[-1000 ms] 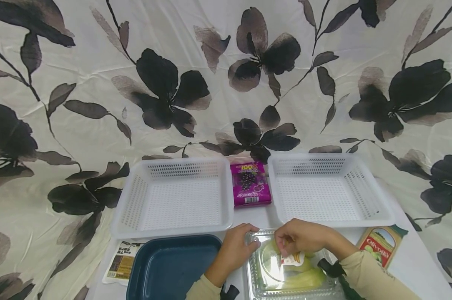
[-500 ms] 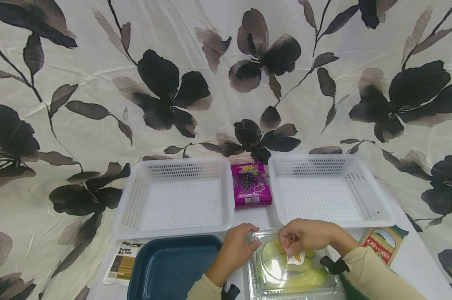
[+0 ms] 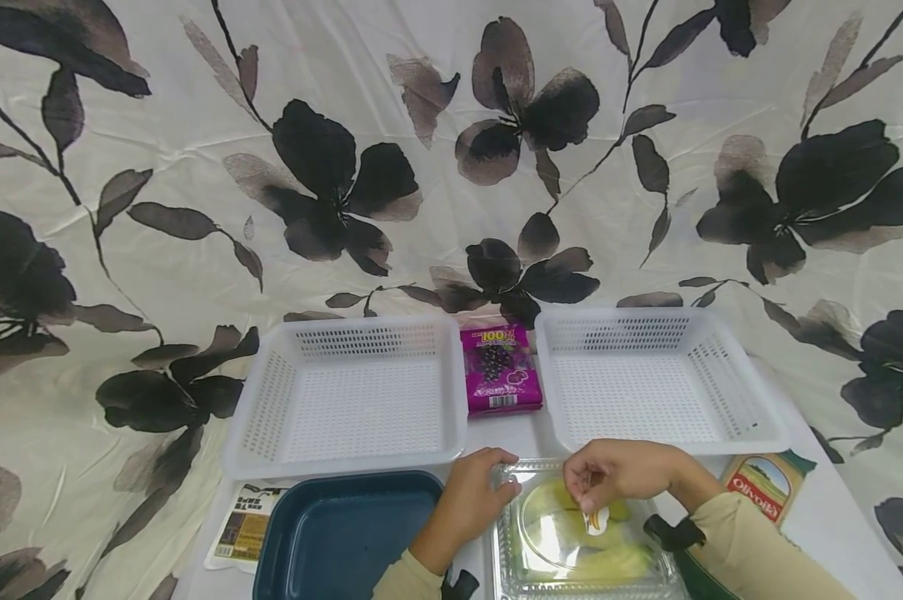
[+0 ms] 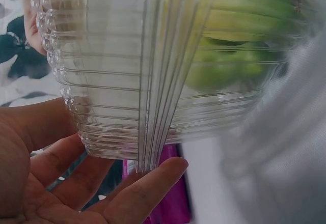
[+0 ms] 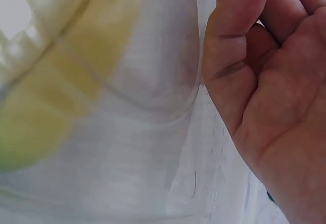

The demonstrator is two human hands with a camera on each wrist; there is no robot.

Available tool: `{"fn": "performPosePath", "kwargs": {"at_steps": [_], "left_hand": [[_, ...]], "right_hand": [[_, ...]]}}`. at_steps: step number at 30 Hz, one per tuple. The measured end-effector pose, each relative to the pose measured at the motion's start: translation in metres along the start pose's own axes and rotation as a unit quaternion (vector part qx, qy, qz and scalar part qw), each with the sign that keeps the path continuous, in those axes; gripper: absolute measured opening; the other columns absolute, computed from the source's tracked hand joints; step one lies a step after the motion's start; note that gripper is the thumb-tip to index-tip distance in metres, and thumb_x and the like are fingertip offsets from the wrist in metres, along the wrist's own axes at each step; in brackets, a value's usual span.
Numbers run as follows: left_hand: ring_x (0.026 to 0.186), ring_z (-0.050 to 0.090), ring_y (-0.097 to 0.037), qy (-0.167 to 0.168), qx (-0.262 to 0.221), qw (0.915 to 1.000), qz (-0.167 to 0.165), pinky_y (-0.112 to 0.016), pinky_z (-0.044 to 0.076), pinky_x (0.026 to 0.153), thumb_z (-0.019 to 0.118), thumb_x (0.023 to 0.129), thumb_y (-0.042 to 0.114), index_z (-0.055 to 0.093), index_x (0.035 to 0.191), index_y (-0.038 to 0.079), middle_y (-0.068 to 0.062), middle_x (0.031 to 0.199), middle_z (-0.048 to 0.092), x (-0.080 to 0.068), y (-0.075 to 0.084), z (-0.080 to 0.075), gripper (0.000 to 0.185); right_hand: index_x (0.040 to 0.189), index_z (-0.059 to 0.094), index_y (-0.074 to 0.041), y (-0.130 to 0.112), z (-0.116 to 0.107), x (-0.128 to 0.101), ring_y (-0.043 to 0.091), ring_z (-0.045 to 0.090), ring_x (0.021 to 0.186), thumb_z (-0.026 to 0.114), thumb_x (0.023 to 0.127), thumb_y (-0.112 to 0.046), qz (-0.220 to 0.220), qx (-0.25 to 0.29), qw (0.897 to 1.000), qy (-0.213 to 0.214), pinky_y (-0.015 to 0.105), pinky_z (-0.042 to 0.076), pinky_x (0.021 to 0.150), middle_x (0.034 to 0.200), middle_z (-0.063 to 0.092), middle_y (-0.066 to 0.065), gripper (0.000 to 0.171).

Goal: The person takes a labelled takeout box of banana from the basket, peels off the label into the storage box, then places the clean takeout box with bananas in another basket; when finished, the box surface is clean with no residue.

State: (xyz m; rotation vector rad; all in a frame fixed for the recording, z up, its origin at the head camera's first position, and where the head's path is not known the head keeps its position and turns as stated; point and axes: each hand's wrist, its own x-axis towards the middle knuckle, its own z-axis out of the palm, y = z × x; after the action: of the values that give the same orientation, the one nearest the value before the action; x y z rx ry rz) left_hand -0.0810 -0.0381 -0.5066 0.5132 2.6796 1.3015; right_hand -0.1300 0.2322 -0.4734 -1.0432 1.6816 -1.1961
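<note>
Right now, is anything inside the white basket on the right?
No, the right basket holds nothing; only its perforated white floor shows in the head view.

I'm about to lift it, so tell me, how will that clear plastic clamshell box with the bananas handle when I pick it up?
The clamshell box looks thin and ribbed, so it will probably flex if squeezed. The bananas inside likely make it bottom-heavy and may shift. Its glossy walls could be slippery; the left hand at its corner and the right hand over its lid suggest that two-handed support is wise.
</note>
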Motion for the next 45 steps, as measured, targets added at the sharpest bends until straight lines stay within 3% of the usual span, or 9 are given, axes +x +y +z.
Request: {"fn": "performPosePath", "kwargs": {"at_steps": [4, 9, 14, 20, 25, 33, 39, 45], "left_hand": [[0.116, 0.068, -0.03, 0.002, 0.0, 1.0, 0.003, -0.046, 0.056, 0.1, 0.08, 0.086, 0.011, 0.073, 0.113, 0.005, -0.012, 0.118, 0.075, -0.002, -0.001, 0.001, 0.029], [0.116, 0.068, -0.031, 0.007, 0.001, 0.9999, 0.01, -0.045, 0.056, 0.1, 0.079, 0.086, 0.01, 0.072, 0.113, 0.004, -0.012, 0.118, 0.074, -0.005, -0.001, 0.001, 0.028], [0.113, 0.069, -0.029, 0.015, 0.01, 0.9998, 0.013, -0.042, 0.057, 0.097, 0.079, 0.086, 0.01, 0.072, 0.113, 0.004, -0.011, 0.116, 0.075, -0.006, 0.0, 0.001, 0.029], [0.113, 0.069, -0.029, 0.015, 0.013, 0.9998, 0.009, -0.043, 0.057, 0.096, 0.08, 0.086, 0.01, 0.072, 0.113, 0.004, -0.012, 0.116, 0.075, -0.008, 0.001, 0.0, 0.029], [0.111, 0.07, -0.028, 0.021, 0.013, 0.9995, 0.021, -0.042, 0.058, 0.096, 0.08, 0.085, 0.01, 0.072, 0.111, 0.004, -0.011, 0.114, 0.075, -0.005, 0.001, -0.001, 0.027], [0.117, 0.068, -0.026, 0.02, 0.017, 0.9983, 0.053, -0.041, 0.056, 0.101, 0.075, 0.093, 0.017, 0.069, 0.124, 0.006, -0.01, 0.123, 0.073, -0.006, 0.001, -0.003, 0.034], [0.12, 0.067, -0.022, 0.045, 0.027, 0.9964, 0.066, -0.043, 0.057, 0.1, 0.071, 0.097, 0.02, 0.069, 0.127, 0.009, -0.005, 0.125, 0.072, -0.017, 0.004, -0.025, 0.032], [0.114, 0.069, -0.014, 0.111, 0.03, 0.9917, 0.059, -0.038, 0.061, 0.092, 0.073, 0.096, 0.021, 0.073, 0.122, 0.016, 0.003, 0.121, 0.074, -0.04, -0.002, -0.063, 0.027]], "right_hand": [[0.093, 0.06, 0.003, 0.0, -0.001, -0.002, -0.003, 0.055, 0.073, 0.065, 0.094, -0.005, -0.007, 0.016, 1.0, -0.013, 0.015, 0.05, 0.066, 0.079, 0.057, 0.025, 0.009], [0.093, 0.056, 0.004, 0.001, 0.0, -0.005, 0.001, 0.061, 0.079, 0.061, 0.097, -0.003, 0.02, 0.059, 0.998, -0.024, 0.018, 0.053, 0.072, 0.083, 0.054, 0.033, 0.01], [0.095, 0.056, 0.004, 0.001, 0.002, -0.002, 0.0, 0.058, 0.081, 0.06, 0.098, 0.0, 0.004, 0.069, 0.998, -0.007, 0.019, 0.054, 0.076, 0.084, 0.052, 0.034, 0.006], [0.092, 0.061, -0.001, -0.008, 0.004, 0.005, 0.005, 0.062, 0.081, 0.063, 0.097, -0.002, -0.017, 0.021, 0.999, 0.045, 0.028, 0.056, 0.078, 0.082, 0.058, 0.024, 0.005], [0.09, 0.065, -0.006, -0.02, 0.012, 0.014, 0.0, 0.058, 0.078, 0.069, 0.094, -0.01, 0.004, -0.029, 0.997, 0.074, 0.026, 0.054, 0.074, 0.081, 0.064, 0.018, 0.006], [0.092, 0.067, -0.011, -0.027, 0.018, 0.029, 0.004, 0.062, 0.069, 0.071, 0.093, -0.01, 0.025, -0.034, 0.991, 0.125, 0.03, 0.061, 0.063, 0.081, 0.068, 0.009, 0.004], [0.102, 0.068, -0.016, -0.032, 0.02, 0.045, 0.001, 0.054, 0.067, 0.079, 0.086, -0.011, 0.027, -0.071, 0.987, 0.14, 0.022, 0.054, 0.065, 0.082, 0.066, 0.0, 0.019], [0.114, 0.067, -0.014, -0.043, 0.026, 0.065, 0.004, 0.055, 0.074, 0.08, 0.086, -0.011, 0.021, -0.066, 0.988, 0.136, 0.022, 0.053, 0.073, 0.104, 0.07, 0.004, 0.031]]}}
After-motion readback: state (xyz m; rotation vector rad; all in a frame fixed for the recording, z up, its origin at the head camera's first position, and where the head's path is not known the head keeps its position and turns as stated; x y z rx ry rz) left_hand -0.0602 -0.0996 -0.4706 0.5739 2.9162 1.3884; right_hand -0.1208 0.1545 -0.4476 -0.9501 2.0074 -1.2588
